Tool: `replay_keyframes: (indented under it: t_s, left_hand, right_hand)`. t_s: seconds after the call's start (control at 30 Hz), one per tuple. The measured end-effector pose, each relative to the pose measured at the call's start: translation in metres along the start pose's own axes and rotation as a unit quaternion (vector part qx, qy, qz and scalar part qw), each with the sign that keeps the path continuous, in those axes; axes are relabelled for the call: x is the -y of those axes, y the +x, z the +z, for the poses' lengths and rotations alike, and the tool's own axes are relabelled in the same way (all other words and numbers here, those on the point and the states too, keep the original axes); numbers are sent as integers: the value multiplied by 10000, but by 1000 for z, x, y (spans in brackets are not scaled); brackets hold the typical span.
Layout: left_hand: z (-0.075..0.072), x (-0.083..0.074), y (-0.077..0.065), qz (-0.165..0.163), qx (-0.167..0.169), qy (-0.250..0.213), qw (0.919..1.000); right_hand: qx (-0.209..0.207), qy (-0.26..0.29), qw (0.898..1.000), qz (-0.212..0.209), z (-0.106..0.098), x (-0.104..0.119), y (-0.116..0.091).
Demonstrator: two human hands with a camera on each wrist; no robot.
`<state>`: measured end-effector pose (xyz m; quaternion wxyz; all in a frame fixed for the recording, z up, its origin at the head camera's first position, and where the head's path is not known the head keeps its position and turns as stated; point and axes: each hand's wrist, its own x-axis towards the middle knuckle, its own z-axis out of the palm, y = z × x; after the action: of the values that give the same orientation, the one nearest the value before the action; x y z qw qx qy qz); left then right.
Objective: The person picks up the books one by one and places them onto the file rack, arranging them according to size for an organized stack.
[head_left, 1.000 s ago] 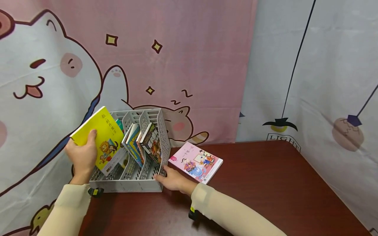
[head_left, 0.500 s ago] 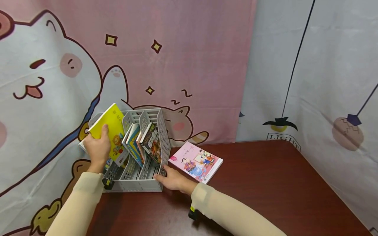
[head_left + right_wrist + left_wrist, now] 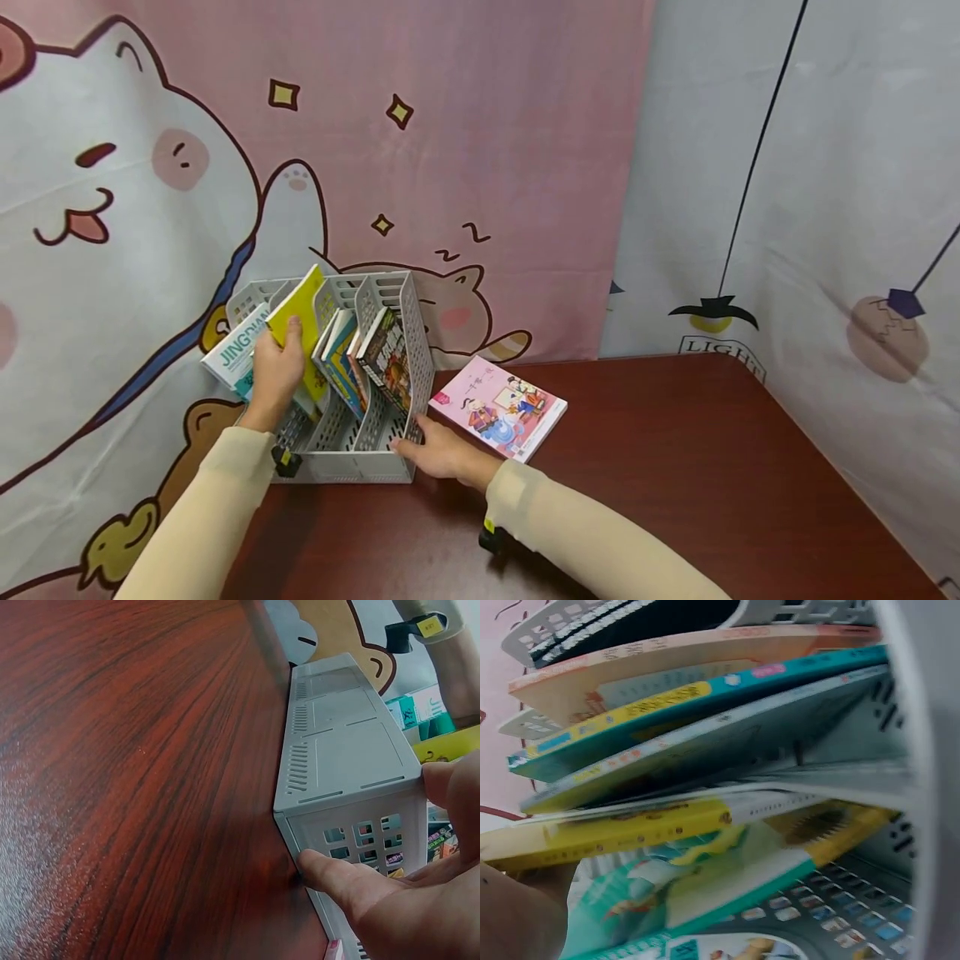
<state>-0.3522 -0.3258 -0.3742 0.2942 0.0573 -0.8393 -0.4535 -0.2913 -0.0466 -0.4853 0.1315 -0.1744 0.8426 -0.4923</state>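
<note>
My left hand [image 3: 276, 371] grips a thin yellow book [image 3: 302, 302] upright inside the grey file rack [image 3: 348, 468]. In the left wrist view the yellow book [image 3: 630, 834] lies along a divider, beside a green-and-white book [image 3: 705, 892]. A white book lettered JINGDIAN [image 3: 242, 343] leans out to the left, partly behind the hand. At the rack's front right corner my right hand [image 3: 441, 450] holds the side wall. The right wrist view has its thumb on the upper edge and a finger [image 3: 337, 877] along the perforated outside.
Blue and white books [image 3: 341, 358] and a dark comic-style book [image 3: 386, 358] lean in compartments farther right. A pink picture book [image 3: 498, 408] lies flat on the brown table [image 3: 660, 475], right of the rack. A printed cloth [image 3: 525, 167] hangs behind.
My left hand has moved right and slightly down with the yellow book, which is now turned more edge-on and sits among the dividers. The JINGDIAN book has come into sight. My right hand stays put.
</note>
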Motion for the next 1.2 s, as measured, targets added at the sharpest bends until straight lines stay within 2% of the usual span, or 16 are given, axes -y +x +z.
replay_keyframes:
  t_s: [0.17, 0.27, 0.43, 0.53, 0.73, 0.87, 1.03, 1.1, 1.2]
  left_hand:
    - [3, 14, 0, -154, 566, -35, 9983]
    - [5, 24, -2, -403, 829, -91, 9957]
    - [7, 26, -8, -792, 1302, -304, 9879]
    - [9, 27, -10, -831, 1444, -458, 9850]
    - [10, 30, -13, -815, 1535, -453, 9837]
    - [8, 29, -15, -516, 1381, -197, 9889]
    - [4, 22, -16, 289, 1001, 308, 9941]
    - [4, 12, -17, 548, 702, 422, 9951]
    - [6, -9, -21, 913, 45, 454, 9948]
  right_hand:
    - [-2, 49, 10000, -10, -1, -1, -1]
    - [18, 81, 10000, 17, 1, -1, -3]
    - [2, 66, 10000, 27, 0, -2, -3]
    - [6, 51, 10000, 10, 0, -2, -2]
    - [27, 91, 10000, 18, 0, -1, -3]
    - [77, 177, 9998, 19, 1, -2, -4]
    - [133, 263, 9996, -31, 0, -3, -4]
    - [129, 279, 9995, -39, -1, -4, -3]
    - [207, 545, 9983, 23, -6, -6, -3]
